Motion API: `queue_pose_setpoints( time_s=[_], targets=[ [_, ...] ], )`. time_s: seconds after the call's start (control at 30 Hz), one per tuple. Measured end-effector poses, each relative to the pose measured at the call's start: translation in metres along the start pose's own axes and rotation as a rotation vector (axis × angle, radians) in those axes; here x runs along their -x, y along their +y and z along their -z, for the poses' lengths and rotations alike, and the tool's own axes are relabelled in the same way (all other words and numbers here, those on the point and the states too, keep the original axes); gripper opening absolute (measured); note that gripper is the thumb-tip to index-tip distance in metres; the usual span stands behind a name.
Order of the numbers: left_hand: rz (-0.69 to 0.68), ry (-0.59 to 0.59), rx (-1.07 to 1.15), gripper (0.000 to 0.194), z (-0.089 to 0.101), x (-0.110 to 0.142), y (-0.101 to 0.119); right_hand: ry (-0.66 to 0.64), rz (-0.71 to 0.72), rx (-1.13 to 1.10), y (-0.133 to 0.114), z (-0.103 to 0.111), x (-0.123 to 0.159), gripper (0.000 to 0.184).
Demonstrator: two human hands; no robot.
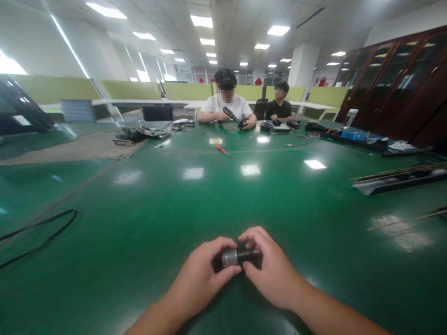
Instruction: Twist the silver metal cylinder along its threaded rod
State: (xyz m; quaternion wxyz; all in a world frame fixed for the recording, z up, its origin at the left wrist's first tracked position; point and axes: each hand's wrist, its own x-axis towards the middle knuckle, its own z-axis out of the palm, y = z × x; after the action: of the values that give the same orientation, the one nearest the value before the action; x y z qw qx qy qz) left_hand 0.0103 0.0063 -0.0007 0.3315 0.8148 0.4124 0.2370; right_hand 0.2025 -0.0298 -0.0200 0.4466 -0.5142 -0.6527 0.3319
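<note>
our left hand [199, 269] and right hand [274, 266] grip the cylinder [230, 257] by opposite ends, seemingly in one piece; what remains is unclear.

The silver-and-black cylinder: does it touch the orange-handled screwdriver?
Apart. The head view shows green tabletop between the silver-and-black cylinder and the orange-handled screwdriver.

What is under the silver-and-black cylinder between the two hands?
Green tabletop shows around the silver-and-black cylinder; whatever lies directly underneath is covered and cannot be seen.
</note>
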Motion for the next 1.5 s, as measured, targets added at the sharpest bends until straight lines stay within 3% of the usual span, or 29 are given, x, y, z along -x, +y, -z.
queue_pose_setpoints(
  time_s=[0.43,1.5],
  targets=[
    [0.008,0.014,0.009,0.025,-0.0024,0.0014,-0.0022,-0.041,0.019,-0.024,-0.0049,0.0048,-0.0006,0.024],
    [0.006,0.04,0.054,0.02,-0.0009,0.0003,0.0016,-0.067,-0.063,-0.034,-0.0057,0.0081,-0.0036,0.008]
  ],
)
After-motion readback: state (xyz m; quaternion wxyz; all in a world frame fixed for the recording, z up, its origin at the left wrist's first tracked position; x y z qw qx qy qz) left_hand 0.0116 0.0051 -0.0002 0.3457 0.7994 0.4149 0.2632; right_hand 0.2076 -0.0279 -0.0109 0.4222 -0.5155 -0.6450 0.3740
